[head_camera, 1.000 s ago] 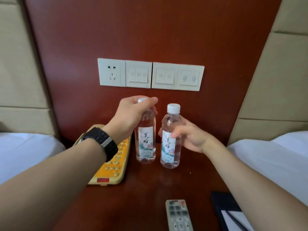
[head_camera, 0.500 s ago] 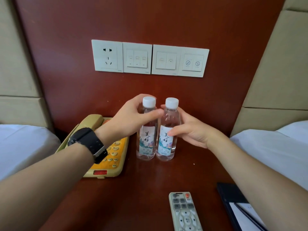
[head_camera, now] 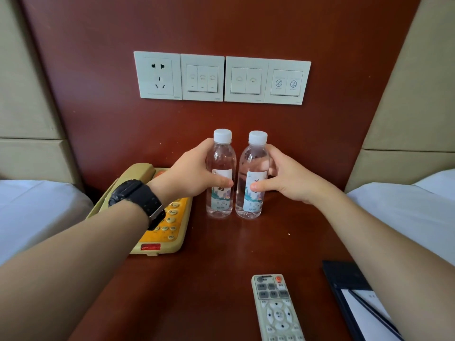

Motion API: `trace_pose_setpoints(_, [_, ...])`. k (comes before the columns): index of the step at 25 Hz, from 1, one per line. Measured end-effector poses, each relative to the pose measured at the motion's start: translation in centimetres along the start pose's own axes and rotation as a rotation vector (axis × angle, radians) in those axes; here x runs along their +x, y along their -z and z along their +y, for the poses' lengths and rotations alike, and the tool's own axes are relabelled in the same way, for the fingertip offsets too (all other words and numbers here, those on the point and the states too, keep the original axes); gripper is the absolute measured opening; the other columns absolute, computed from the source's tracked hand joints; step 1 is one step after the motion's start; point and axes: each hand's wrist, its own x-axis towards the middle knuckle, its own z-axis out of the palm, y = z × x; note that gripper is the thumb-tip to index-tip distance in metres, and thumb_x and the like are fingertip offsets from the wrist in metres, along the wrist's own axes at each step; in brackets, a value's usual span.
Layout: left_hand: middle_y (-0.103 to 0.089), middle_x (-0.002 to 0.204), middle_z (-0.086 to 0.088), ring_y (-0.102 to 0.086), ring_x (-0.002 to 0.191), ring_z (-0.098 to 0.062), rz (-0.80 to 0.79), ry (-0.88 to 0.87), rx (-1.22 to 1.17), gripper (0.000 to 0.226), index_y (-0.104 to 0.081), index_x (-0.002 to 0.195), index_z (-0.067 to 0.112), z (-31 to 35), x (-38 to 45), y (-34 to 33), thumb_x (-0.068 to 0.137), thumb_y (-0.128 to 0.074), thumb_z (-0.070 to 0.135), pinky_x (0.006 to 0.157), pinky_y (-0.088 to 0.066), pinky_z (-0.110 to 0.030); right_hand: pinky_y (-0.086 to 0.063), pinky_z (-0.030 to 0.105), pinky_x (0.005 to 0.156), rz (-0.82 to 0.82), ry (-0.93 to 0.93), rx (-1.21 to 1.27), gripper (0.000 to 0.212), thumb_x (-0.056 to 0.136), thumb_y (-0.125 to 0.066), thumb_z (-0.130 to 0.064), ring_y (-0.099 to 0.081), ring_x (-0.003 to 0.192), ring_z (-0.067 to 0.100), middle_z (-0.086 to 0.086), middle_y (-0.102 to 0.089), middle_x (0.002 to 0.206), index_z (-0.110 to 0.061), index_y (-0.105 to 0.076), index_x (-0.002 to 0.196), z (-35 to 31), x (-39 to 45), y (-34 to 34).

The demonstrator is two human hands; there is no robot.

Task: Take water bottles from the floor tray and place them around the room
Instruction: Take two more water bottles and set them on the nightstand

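Clear plastic bottles now upright on counter (head_camera: 221, 254), almost touching, near back panel. Your left hand (head_camera: 194, 175) grasps left water bottle (head_camera: 220, 173); right hand (head_camera: 285, 178) grasps right water bottle (head_camera: 253, 175). Grips have slid lower, bottles squared up: placement here nearly done.

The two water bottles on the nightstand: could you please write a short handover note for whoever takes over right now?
Left hand: fingers wrapped around the left bottle.
Right hand: fingers wrapped around the right bottle.
Both bottles stand upright, capped, side by side on the nightstand, right of the telephone.
Done: this pair is set down.
Left: let go; the floor tray is out of view.
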Motion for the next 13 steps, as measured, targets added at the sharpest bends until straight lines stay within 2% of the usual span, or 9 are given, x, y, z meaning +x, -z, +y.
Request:
trace_pose_setpoints(4, [-0.073,0.105,0.006,-0.070,0.094,-0.008,0.012,0.049,-0.106,0.071,-0.048,0.124,0.028,-0.2,1.1,-1.5,0.067,-0.089,0.016,0.080,-0.059,-0.036,-0.055,0.042,0.090,0.062,-0.018,-0.001,0.080,0.063,-0.085,-0.019,-0.068,0.107,0.011,-0.008,-0.073,0.113,-0.049,-0.046,0.125,0.8,0.3,1.2])
trace_pose_setpoints(6, [-0.072,0.103,0.005,-0.070,0.090,-0.009,-0.003,0.104,-0.117,0.081,-0.042,0.128,0.028,-0.3,1.3,-2.4,0.064,-0.089,0.011,0.070,-0.059,-0.032,-0.056,0.043,0.090,0.095,-0.035,-0.016,0.085,0.054,-0.088,-0.022,-0.069,0.104,0.011,-0.006,-0.072,0.113,-0.053,-0.045,0.122,1.3,0.3,0.7])
trace_pose_setpoints(7, [-0.071,0.100,0.003,-0.070,0.087,-0.011,-0.015,0.145,-0.117,0.082,-0.042,0.128,0.026,-0.5,1.2,-2.9,0.063,-0.089,0.008,0.061,-0.058,-0.027,-0.055,0.045,0.092,0.105,-0.048,-0.023,0.089,0.051,-0.089,-0.023,-0.069,0.105,0.011,-0.006,-0.071,0.115,-0.049,-0.045,0.124,1.7,0.3,0.2])
trace_pose_setpoints(9, [-0.070,0.100,0.000,-0.070,0.083,-0.013,-0.052,0.245,-0.173,0.078,-0.046,0.126,0.022,-1.3,0.9,-4.1,0.062,-0.087,0.001,0.049,-0.054,-0.020,-0.055,0.046,0.093,0.118,-0.063,-0.001,0.090,0.048,-0.090,-0.024,-0.068,0.107,0.010,-0.009,-0.070,0.116,-0.039,-0.047,0.125,2.7,0.3,-0.7])
trace_pose_setpoints(10, [-0.071,0.100,-0.002,-0.071,0.082,-0.015,-0.067,0.291,-0.204,0.075,-0.048,0.124,0.022,-1.6,0.7,-4.5,0.063,-0.086,-0.001,0.048,-0.054,-0.021,-0.055,0.045,0.092,0.122,-0.066,0.000,0.086,0.049,-0.090,-0.026,-0.068,0.105,0.007,-0.014,-0.071,0.112,-0.041,-0.048,0.122,3.1,0.3,-1.0])
trace_pose_setpoints(12, [-0.072,0.098,-0.003,-0.071,0.080,-0.017,-0.067,0.363,-0.248,0.071,-0.049,0.123,0.024,-1.9,0.8,-5.0,0.066,-0.083,-0.003,0.050,-0.057,-0.026,-0.056,0.043,0.092,0.114,-0.076,-0.027,0.078,0.053,-0.088,-0.027,-0.066,0.103,0.001,-0.024,-0.069,0.109,-0.052,-0.047,0.114,3.3,0.1,-0.9])
trace_pose_setpoints(13, [-0.072,0.098,-0.004,-0.071,0.080,-0.017,-0.070,0.386,-0.268,0.071,-0.049,0.124,0.023,-2.0,0.9,-5.0,0.068,-0.081,-0.004,0.050,-0.057,-0.026,-0.055,0.043,0.093,0.108,-0.087,-0.027,0.077,0.058,-0.088,-0.024,-0.065,0.106,0.001,-0.023,-0.068,0.111,-0.058,-0.044,0.111,3.2,0.0,-0.8])
